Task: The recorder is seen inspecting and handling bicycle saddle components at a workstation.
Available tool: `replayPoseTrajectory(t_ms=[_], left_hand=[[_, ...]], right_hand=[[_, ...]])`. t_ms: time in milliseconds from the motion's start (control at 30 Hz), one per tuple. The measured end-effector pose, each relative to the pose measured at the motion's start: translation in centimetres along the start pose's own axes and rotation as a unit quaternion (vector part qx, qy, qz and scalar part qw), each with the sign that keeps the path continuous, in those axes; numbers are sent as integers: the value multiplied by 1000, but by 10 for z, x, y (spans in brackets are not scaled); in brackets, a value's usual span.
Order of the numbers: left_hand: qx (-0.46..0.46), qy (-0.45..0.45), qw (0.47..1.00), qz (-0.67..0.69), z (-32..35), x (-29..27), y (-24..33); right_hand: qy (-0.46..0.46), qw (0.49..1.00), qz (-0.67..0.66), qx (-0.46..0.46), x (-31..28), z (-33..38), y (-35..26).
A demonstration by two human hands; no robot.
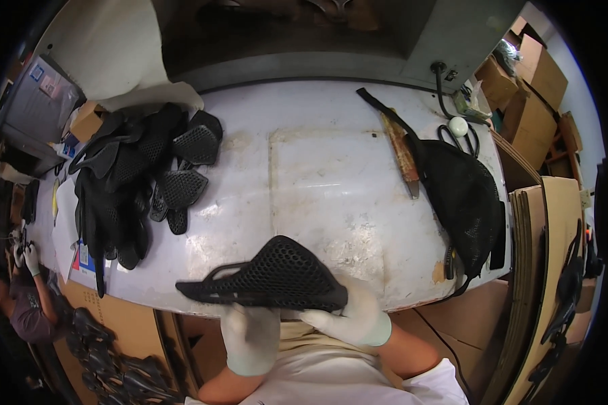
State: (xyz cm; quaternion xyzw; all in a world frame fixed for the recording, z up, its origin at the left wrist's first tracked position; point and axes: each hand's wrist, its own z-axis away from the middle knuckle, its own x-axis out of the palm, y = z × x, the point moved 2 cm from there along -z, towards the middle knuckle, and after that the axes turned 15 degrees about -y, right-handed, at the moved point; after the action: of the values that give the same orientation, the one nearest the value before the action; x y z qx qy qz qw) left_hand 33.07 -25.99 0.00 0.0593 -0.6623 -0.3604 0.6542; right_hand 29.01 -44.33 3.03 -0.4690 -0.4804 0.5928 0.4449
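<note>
A black honeycomb-mesh saddle pad [287, 270] is held up just above the table's near edge, its narrow nose pointing left and its wide end right. My right hand [355, 314], in a white glove, grips the wide end with the fingers along its lower edge. Below the middle of the pad, my gloved left hand [250, 337] is closed at the lower edge; it is slightly blurred and its fingertips are partly hidden. A heap of similar black pads [132, 169] lies at the left of the white table [317, 162].
On the right lie a black mesh bag [456, 196] with a strap and a worn, rusty-brown knife-like tool [402, 152]. A white ball [458, 126] sits by a black cable. Cardboard [520, 128] stands beyond. At far left another person's gloved hands [27, 256] show above piled black saddles [115, 358].
</note>
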Motion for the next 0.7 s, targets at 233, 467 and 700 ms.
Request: replayPoseTrajectory(t_ms=[233, 467, 700], left_hand=[[0, -67, 982, -177, 0, -27, 42], [-263, -257, 801, -472, -19, 20, 51], [-42, -338, 802, -490, -11, 22, 42]], right_hand=[[115, 989, -68, 57, -27, 37, 7], [-23, 998, 2, 58, -15, 28, -12], [-107, 993, -41, -27, -8, 28, -6]])
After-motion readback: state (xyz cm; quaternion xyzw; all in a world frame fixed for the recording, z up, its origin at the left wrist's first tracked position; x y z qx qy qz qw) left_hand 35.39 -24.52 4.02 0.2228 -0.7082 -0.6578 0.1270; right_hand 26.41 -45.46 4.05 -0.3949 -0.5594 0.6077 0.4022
